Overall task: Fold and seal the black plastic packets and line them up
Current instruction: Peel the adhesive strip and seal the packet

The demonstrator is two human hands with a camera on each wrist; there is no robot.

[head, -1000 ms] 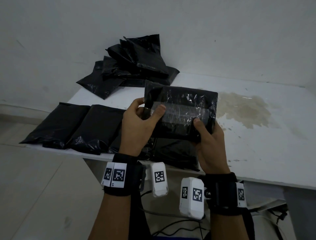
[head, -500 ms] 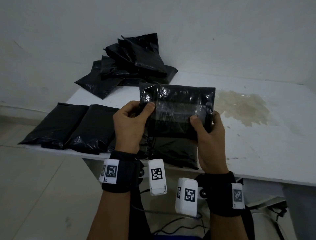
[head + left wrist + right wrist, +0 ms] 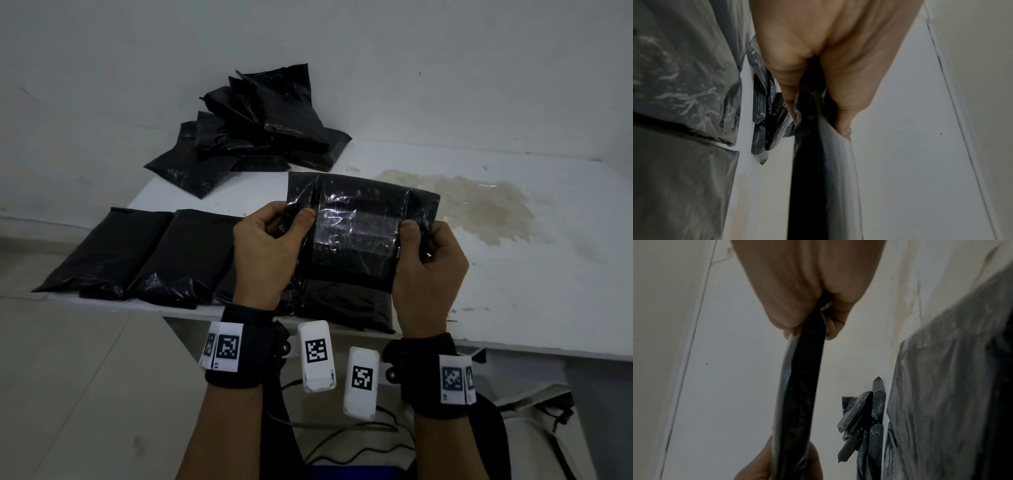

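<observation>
Both hands, left hand and right hand, pinch one packet mid-seal, row begun near left, pile waiting far.

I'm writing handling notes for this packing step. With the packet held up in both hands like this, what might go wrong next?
The held packet is pinched only at its side edges by the left hand and right hand, so the crinkled flap may spring open. The lined-up packets overhang the table edge; setting this one down could nudge them off.

Bare packing rm: stained white table, plain wall, packet pile
</observation>
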